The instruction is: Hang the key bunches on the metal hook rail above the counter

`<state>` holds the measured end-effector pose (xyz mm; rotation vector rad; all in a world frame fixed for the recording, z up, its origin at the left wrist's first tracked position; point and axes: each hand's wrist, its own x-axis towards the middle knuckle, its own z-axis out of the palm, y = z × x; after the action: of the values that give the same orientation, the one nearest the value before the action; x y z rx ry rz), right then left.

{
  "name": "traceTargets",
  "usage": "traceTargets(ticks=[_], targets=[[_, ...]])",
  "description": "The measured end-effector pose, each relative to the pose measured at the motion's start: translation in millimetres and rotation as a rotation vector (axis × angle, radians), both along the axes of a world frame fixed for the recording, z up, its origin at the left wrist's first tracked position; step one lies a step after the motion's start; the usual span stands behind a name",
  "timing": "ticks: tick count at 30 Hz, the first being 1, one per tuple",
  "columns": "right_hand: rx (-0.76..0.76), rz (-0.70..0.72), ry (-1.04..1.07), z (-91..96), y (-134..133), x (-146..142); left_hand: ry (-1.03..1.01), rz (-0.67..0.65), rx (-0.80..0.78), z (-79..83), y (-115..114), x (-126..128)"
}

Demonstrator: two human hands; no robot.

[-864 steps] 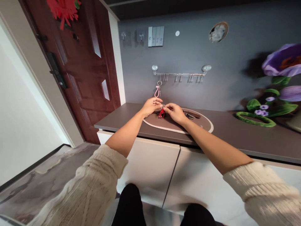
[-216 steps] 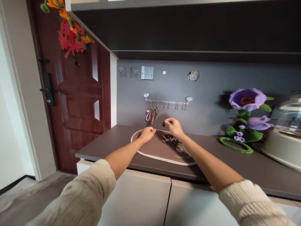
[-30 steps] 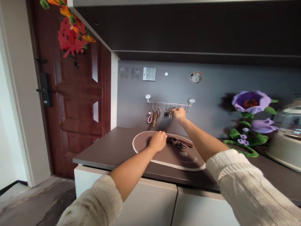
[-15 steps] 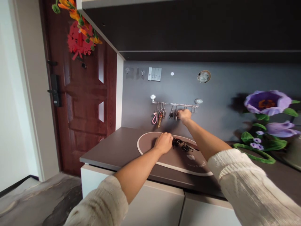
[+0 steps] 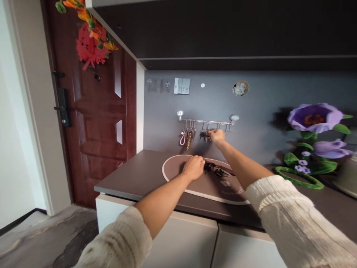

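Note:
At the wall, my right hand (image 5: 216, 137) is closed in a pinch on a small bunch of keys (image 5: 206, 136) hanging under a clear hook rail (image 5: 205, 121). Its fingertips are partly hidden behind the hand. My left hand (image 5: 194, 166) rests low over the brown oval mat (image 5: 174, 167), fingers curled down. Right beside its fingertips lies a pile of dark keys (image 5: 219, 172); whatever the fingers hold is out of sight. Further left on the rail hang a pink strap loop (image 5: 182, 139) and a brown and gold key fob (image 5: 189, 141).
A dark shelf (image 5: 223, 29) overhangs the counter (image 5: 122, 173). Purple fabric flowers (image 5: 315, 118) stand at the right. A switch panel (image 5: 182, 86) and small clear hooks (image 5: 167, 85) are on the wall. The reddish-brown door (image 5: 95, 149) is at the left.
The view has shifted slightly. My right hand has moved slightly down relative to the rail, staying at the hanging keys. My left hand remains beside the key pile.

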<state>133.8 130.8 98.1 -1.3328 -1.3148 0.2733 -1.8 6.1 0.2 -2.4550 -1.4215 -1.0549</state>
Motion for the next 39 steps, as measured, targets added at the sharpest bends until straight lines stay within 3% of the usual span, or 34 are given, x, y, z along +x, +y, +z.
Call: traceTargets(ticks=[6,14,20,32,39], targets=[[-0.049,0.009,-0.058,3.2,-10.6,-3.5,0.008,-0.001,-0.003,0.6,-0.5,-0.5],[-0.073,-0.171,-0.395,14.7,-38.4,-4.3,0.002,-0.007,-0.013,1.5,-1.5,-1.4],[0.013,-0.127,-0.343,13.5,-60.5,3.0,-0.018,-0.028,-0.012,2.0,-2.4,-2.4],[-0.043,0.122,-0.087,-28.1,-115.9,27.3,0.023,-0.062,-0.016,1.0,-3.9,-4.4],[-0.085,0.162,-0.1,-59.0,-145.6,37.9,0.086,-0.067,-0.01,2.8,-9.7,-2.6]])
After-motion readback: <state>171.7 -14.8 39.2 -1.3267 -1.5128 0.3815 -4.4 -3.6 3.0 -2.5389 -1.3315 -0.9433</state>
